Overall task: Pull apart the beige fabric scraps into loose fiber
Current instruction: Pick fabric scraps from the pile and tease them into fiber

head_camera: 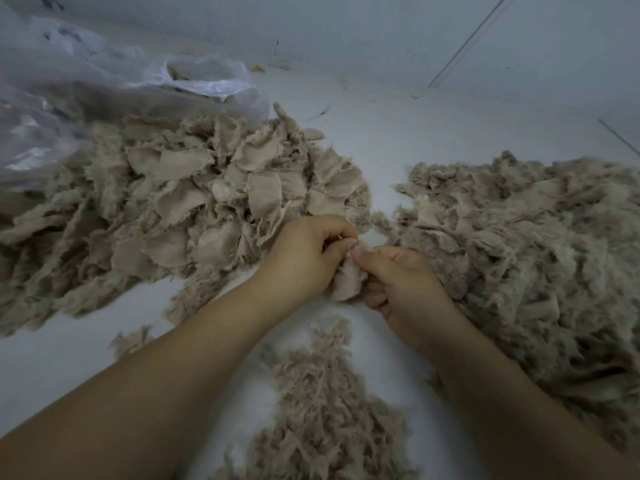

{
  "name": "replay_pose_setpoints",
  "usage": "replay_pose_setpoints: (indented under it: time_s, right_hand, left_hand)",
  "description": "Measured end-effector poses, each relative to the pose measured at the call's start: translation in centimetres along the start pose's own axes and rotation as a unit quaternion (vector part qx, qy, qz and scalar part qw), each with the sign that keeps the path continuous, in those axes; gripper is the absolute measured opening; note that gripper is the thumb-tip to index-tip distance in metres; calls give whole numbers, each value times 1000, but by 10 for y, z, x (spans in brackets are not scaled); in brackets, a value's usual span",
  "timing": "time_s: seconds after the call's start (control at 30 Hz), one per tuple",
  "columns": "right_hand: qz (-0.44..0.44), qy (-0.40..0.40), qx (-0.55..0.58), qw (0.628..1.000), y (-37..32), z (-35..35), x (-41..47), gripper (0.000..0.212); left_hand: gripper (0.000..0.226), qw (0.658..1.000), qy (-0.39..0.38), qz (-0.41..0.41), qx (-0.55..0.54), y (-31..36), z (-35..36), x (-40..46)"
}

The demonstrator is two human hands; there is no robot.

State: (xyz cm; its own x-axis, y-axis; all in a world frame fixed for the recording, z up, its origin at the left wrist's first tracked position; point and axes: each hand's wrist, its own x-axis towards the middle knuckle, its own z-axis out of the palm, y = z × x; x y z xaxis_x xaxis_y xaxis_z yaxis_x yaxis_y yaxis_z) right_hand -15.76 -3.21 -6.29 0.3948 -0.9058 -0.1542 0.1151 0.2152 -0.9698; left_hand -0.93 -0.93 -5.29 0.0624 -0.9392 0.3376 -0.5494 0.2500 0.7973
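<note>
A beige fabric scrap (349, 282) hangs between my two hands in the middle of the view. My left hand (304, 258) pinches its upper left edge with thumb and curled fingers. My right hand (401, 285) grips its right side, thumb on top, fingers curled under. A large heap of whole beige scraps (194, 199) lies to the left, just behind my left hand. A fluffier heap of pulled-apart fabric (526, 258) lies to the right. A smaller pile of loose beige fiber (325, 410) sits between my forearms.
A clear plastic bag (86, 98) lies crumpled at the upper left, partly over the scrap heap. Everything rests on a white surface (398, 126). A thin rod (467, 46) leans at the upper right.
</note>
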Motion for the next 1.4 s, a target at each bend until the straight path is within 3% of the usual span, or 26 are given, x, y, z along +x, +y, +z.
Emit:
replay_pose_setpoints:
  time_s: [0.1, 0.23, 0.3, 0.37, 0.47, 0.57, 0.63, 0.7, 0.8, 0.87, 0.97, 1.07, 1.23, 1.4]
  right_hand:
    - [15, 15, 8, 1000, 2, -1, 4, 32]
    - [15, 15, 61, 998, 2, -1, 3, 28]
    - [15, 8, 66, 998, 1, -1, 3, 36]
    - [23, 15, 80, 996, 0, -1, 2, 55]
    - [30, 44, 108, 993, -1, 1, 2, 62]
    - [37, 87, 162, 982, -2, 1, 5, 48]
    - [38, 97, 173, 979, -3, 1, 6, 41]
    - [39, 105, 165, 980, -3, 2, 6, 50]
    - [41, 132, 172, 975, -4, 3, 5, 41]
    - [46, 140, 194, 970, -5, 3, 6, 38]
    - [48, 139, 207, 967, -6, 2, 5, 40]
    - [41, 134, 215, 967, -7, 4, 3, 58]
    - [39, 161, 242, 956, -8, 4, 4, 36]
    - [34, 149, 260, 953, -10, 4, 1, 39]
  left_hand:
    - [18, 999, 27, 12, 20, -1, 3, -2]
    - [50, 992, 49, -87, 80, 3, 4, -6]
    - [52, 991, -7, -136, -19, 3, 4, -7]
    - [35, 976, -28, -172, -127, 1, 3, -7]
    - [26, 973, 32, -162, -163, -1, -1, -5]
    - [28, 964, 83, -159, -198, -2, -7, -3]
    - [29, 956, 33, -177, -231, -1, -14, -3]
    - [24, 945, -106, -184, -249, -1, -21, -4]
    - [13, 930, -293, -169, -142, 0, -31, -6]
    - [15, 926, -326, -170, -88, 0, -36, -7]
    - [18, 936, -300, -182, -43, -2, -40, -4]
    - [29, 952, -250, -176, 25, -7, -40, -3]
    - [38, 966, -144, -136, 164, -13, -30, 2]
    - [25, 962, -68, -104, 243, -13, -27, 4]
